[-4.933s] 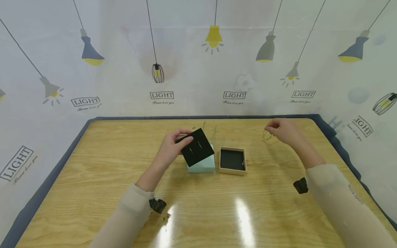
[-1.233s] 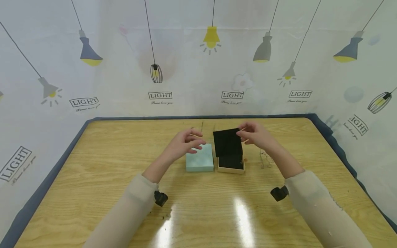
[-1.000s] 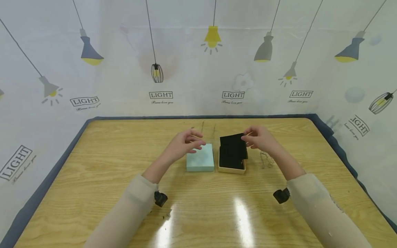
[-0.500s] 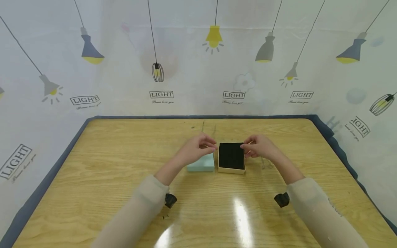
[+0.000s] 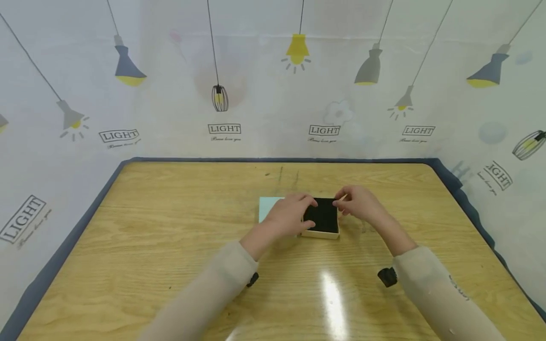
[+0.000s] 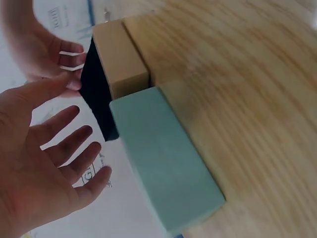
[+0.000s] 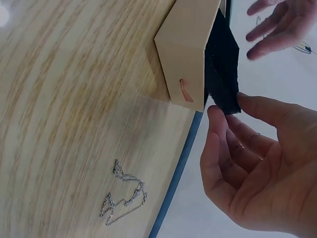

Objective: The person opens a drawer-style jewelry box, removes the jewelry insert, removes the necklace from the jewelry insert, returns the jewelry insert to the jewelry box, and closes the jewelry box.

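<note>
A black foam pad [image 5: 323, 217] lies over the mouth of a small tan cardboard box [image 5: 320, 234], with one corner raised above the rim in the right wrist view. My right hand [image 5: 357, 204] pinches that corner of the pad [image 7: 225, 69] between thumb and fingertips. Over the left side of the box hovers my left hand [image 5: 289, 215], fingers spread and apart from each other. To the left stands a mint-green box or lid [image 6: 163, 158], partly covered by my left hand in the head view. A pink ribbon tab [image 7: 185, 90] sticks out of the tan box's side.
A silver chain necklace [image 7: 126, 196] lies loose on the wooden table [image 5: 170, 227], right of the tan box and mostly behind my right wrist in the head view. A printed lamp-pattern sheet [image 5: 264, 94] rises beyond the table's far edge.
The left hand let go of the pad, and the right hand put down the chain and took the pad. The pad came down onto the box. The left hand has moved right over it.
</note>
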`<state>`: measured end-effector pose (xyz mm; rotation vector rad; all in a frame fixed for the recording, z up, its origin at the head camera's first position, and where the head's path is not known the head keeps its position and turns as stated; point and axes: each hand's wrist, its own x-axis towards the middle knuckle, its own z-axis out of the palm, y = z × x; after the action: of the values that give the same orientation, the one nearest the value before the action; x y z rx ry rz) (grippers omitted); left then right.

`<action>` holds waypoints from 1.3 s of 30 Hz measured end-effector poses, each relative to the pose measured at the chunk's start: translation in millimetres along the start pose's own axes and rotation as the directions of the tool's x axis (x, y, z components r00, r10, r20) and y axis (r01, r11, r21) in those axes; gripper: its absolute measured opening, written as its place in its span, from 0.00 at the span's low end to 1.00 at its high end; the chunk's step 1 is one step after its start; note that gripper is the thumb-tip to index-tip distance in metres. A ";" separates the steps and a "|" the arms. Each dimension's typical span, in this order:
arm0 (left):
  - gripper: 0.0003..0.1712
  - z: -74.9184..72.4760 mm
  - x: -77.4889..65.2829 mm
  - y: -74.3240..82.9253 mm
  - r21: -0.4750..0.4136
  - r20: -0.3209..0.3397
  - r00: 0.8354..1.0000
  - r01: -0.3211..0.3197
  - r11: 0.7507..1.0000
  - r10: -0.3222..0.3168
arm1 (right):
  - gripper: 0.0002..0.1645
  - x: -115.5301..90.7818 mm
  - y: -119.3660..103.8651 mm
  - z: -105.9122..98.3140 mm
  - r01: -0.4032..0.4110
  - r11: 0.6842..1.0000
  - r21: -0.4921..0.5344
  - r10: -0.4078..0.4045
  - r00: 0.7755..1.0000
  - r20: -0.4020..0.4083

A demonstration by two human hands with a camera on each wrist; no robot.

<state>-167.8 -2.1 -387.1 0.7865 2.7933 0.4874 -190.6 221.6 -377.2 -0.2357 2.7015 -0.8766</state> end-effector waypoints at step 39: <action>0.36 27.3 5.1 6.3 0.437 0.014 0.999 -0.039 0.898 0.036 | 0.12 -2.2 4.7 15.5 0.176 0.915 -0.364 -0.183 0.983 0.017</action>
<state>-161.5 12.7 -410.6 0.9216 2.9232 -0.1544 -183.8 217.4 -391.5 -0.5657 2.8753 -0.4107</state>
